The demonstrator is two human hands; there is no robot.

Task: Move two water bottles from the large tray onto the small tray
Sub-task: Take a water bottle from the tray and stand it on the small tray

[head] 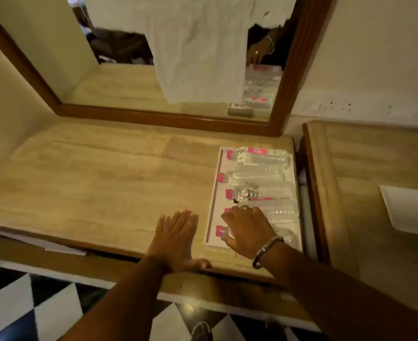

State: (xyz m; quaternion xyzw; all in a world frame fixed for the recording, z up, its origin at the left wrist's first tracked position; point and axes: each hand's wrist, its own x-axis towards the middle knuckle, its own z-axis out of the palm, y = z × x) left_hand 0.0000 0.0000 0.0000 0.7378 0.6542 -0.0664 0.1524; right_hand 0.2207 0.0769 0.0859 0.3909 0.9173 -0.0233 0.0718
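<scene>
A large white tray (213, 207) lies at the right end of the wooden table (92, 183). Several clear water bottles with pink caps lie in it on their sides, caps to the left. My right hand (248, 231), with a metal bangle on the wrist, is wrapped over the nearest bottle (220, 231); its fingertips reach the cap of the bottle behind (283, 212). My left hand (176, 232) rests flat on the table just left of the tray and holds nothing. The small white tray (409, 210) sits on the side counter to the right, with nothing on it that I can see.
A wood-framed mirror (153, 116) stands along the back of the table and reflects the tray and a person's white clothing. The side counter (375, 168) is separated from the table by a narrow gap. Black-and-white checkered floor (30, 303) lies below the table's front edge.
</scene>
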